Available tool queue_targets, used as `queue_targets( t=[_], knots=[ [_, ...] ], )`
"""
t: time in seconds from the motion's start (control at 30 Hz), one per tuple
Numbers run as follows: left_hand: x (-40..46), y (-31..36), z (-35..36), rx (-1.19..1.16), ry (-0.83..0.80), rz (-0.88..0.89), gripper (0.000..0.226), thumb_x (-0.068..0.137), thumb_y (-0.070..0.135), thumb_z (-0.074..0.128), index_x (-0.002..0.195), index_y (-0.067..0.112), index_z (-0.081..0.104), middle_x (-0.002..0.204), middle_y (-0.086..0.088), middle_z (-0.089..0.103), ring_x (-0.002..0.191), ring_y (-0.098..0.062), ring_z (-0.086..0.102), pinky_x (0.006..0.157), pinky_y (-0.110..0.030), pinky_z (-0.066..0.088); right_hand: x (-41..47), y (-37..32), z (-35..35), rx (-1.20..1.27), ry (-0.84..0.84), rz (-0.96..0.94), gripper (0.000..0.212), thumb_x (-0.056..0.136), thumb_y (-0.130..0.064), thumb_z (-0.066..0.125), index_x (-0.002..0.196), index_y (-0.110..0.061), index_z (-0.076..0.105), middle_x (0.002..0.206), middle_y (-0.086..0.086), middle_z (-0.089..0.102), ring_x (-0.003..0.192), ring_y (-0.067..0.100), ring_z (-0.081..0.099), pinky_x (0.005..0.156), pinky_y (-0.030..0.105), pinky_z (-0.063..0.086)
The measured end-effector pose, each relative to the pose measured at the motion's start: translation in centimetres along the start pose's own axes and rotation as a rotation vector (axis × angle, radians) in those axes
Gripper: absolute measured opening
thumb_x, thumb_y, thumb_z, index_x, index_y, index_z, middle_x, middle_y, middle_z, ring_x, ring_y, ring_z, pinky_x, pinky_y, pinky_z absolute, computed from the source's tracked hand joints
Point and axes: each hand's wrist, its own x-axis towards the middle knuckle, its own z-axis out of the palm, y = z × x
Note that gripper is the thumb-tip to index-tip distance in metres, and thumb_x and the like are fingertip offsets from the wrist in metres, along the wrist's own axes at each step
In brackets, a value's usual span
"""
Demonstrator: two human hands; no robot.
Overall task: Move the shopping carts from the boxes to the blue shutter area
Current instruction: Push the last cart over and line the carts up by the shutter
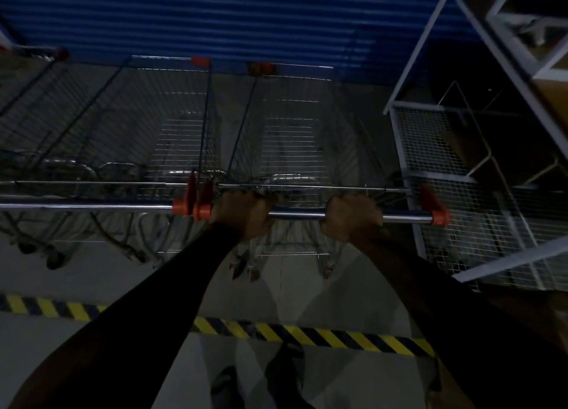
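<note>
Parking cart [295, 138] at blue shutter [215, 18].
My left hand [242, 215] and right hand [352, 219] wrap its handle [296, 215], steering it beside parked cart [172, 126].

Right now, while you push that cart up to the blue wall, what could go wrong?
1. The cart sits very close to the parked cart on its left; their orange handle ends nearly touch, so they could knock or lock together.
2. The white wire rack stands tight on the right, so the handle's right end could catch it.
3. The blue shutter is just ahead; a hard push from both hands, left hand and right hand, might bang it.
</note>
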Motion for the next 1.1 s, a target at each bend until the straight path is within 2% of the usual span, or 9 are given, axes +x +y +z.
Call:
queue_targets(
  t=[0.2,0.5,0.7,0.9,1.1],
  knots=[
    [0.7,-0.5,0.2,-0.016,-0.007,-0.011,0.041,0.087,0.054,0.052,0.121,0.032,0.057,0.107,-0.004,0.071,0.096,-0.034,0.068,0.076,-0.044,0.053,-0.1,-0.2,-0.1,0.028,-0.012,0.015,0.036,0.080,-0.046,0.058,0.101,-0.017,0.066,0.107,0.009,0.066,0.097,0.029,0.062,0.078,0.038,0.049],
    [1.3,-0.8,0.4,0.025,0.033,0.004,0.036,0.085,0.054,0.054,0.108,0.028,0.059,0.098,-0.004,0.072,0.090,-0.034,0.069,0.071,-0.043,0.055,0.3,-0.3,-0.2,0.031,-0.028,0.044,0.037,0.081,-0.049,0.056,0.102,-0.019,0.063,0.104,0.007,0.064,0.095,0.027,0.061,0.081,0.041,0.050],
    [2.5,-0.7,0.6,0.023,0.032,-0.004,0.037,0.085,0.055,0.054,0.111,0.028,0.059,0.102,-0.004,0.072,0.093,-0.035,0.068,0.074,-0.043,0.053,1.6,0.1,-0.2,0.011,-0.019,0.067,0.038,0.078,-0.052,0.055,0.100,-0.022,0.065,0.102,0.006,0.066,0.095,0.029,0.061,0.087,0.046,0.050],
    [2.8,-0.7,0.8,0.018,0.026,-0.014,0.038,0.086,0.053,0.053,0.116,0.028,0.057,0.106,-0.006,0.070,0.097,-0.036,0.067,0.076,-0.043,0.052,2.3,0.5,0.2,-0.013,0.003,0.070,0.041,0.076,-0.054,0.053,0.096,-0.020,0.065,0.097,0.007,0.067,0.090,0.029,0.062,0.086,0.046,0.050],
    [1.8,-0.6,0.4,0.032,0.023,0.004,0.036,0.085,0.048,0.053,0.115,0.027,0.057,0.098,-0.005,0.071,0.090,-0.034,0.068,0.073,-0.042,0.053,1.4,0.1,0.4,-0.012,0.009,0.069,0.039,0.077,-0.052,0.054,0.098,-0.021,0.067,0.101,0.007,0.068,0.093,0.031,0.063,0.087,0.047,0.050]
  ],
)
